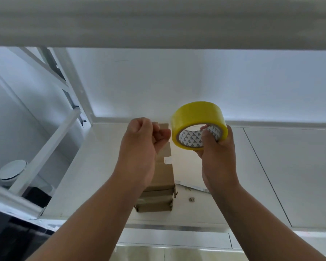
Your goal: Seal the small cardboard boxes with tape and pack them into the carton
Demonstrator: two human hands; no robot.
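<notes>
A stack of small brown cardboard boxes point(163, 172) stands on the white table point(205, 166), mostly hidden behind my left forearm. My right hand point(215, 146) grips a roll of yellow tape point(198, 123) above the stack, fingers hooked through its patterned core. Just left of the roll, my left hand point(145, 136) has its fingers curled and thumb pinched toward the roll's edge, where a clear tape end seems to be held. The top box carries a small white label point(167, 160). No carton is in view.
A white metal frame point(64, 102) slants along the table's left side. A round metal lid point(12, 169) lies below it at the left. Small scraps point(191, 199) lie on the table right of the stack. A white shelf point(158, 21) runs overhead.
</notes>
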